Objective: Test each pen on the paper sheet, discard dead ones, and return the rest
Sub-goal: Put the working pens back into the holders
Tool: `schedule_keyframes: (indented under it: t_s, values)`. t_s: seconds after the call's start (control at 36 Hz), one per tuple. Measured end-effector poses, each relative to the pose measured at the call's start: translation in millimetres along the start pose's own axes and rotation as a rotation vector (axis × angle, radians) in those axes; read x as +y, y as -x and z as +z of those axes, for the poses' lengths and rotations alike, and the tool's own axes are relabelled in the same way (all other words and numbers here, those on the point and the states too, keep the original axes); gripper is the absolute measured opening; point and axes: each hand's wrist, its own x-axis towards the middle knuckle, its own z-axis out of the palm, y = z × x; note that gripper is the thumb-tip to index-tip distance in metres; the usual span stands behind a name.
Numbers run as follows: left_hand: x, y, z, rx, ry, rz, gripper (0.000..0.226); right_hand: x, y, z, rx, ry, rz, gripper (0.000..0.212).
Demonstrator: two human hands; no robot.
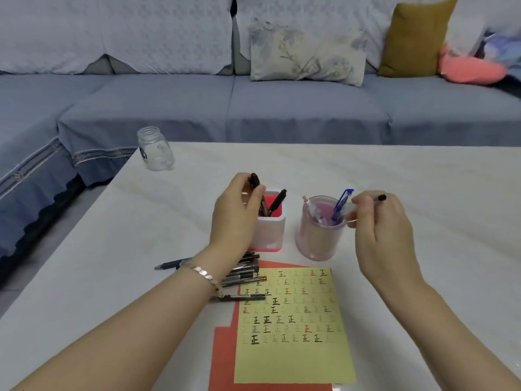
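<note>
A yellow paper sheet [293,334] covered in test marks lies on a red sheet [222,359] near the table's front edge. My left hand [236,213] holds a black pen [254,180] over the square red-lined holder [272,232], which contains other black pens. My right hand [380,221] grips a thin clear pen with a black end [377,198] beside the round pink holder [318,235], where a blue pen [342,203] stands. Several pens [242,273] lie in a pile left of the paper, partly hidden by my left wrist.
An empty glass jar [155,149] stands at the table's far left corner. A dark blue pen [172,263] lies apart, left of the pile. A grey sofa with cushions [307,55] runs behind the white marble table [423,179].
</note>
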Motion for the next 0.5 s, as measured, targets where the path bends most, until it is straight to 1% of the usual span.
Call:
schedule_keyframes:
  t_s: [0.03, 0.08, 0.11, 0.17, 0.22, 0.28, 0.33, 0.39, 0.42, 0.44, 0.5]
  values:
    - [-6, -2, 1, -0.042, -0.084, -0.016, 0.006, 1, -1, 4, -0.019, 0.028, 0.015, 0.036]
    - [-18, -6, 1, -0.13, -0.288, -0.01, 0.012, 4, -2, 11, -0.054, 0.054, 0.046, 0.018]
    - [-21, -6, 0, -0.168, -0.371, 0.001, 0.014, 5, -3, 14, -0.078, 0.068, 0.058, 0.015]
    - [-25, -8, -3, -0.216, -0.455, 0.052, 0.019, 9, -5, 20, -0.133, 0.12, 0.065, 0.019]
    - [-26, -5, -6, -0.232, -0.491, 0.131, 0.035, 11, -4, 23, -0.151, 0.175, 0.045, 0.022]
    - [-28, 3, -12, -0.21, -0.469, 0.175, 0.051, 11, 1, 24, -0.134, 0.219, 0.03, 0.029]
    - [-31, 17, -23, -0.2, -0.439, 0.165, 0.056, 7, 11, 24, -0.069, 0.248, -0.028, 0.036]
    - [-43, 33, -36, -0.237, -0.466, 0.177, 0.052, -1, 23, 25, -0.006, 0.242, -0.16, 0.034]
    - [-51, 42, -42, -0.277, -0.509, 0.201, 0.045, -6, 30, 27, -0.011, 0.237, -0.223, 0.03]
    - [-59, 51, -49, -0.323, -0.566, 0.234, 0.037, -9, 36, 30, -0.051, 0.236, -0.276, 0.025]
    - [-77, 66, -61, -0.404, -0.714, 0.285, 0.023, -13, 48, 41, -0.197, 0.244, -0.352, 0.017]
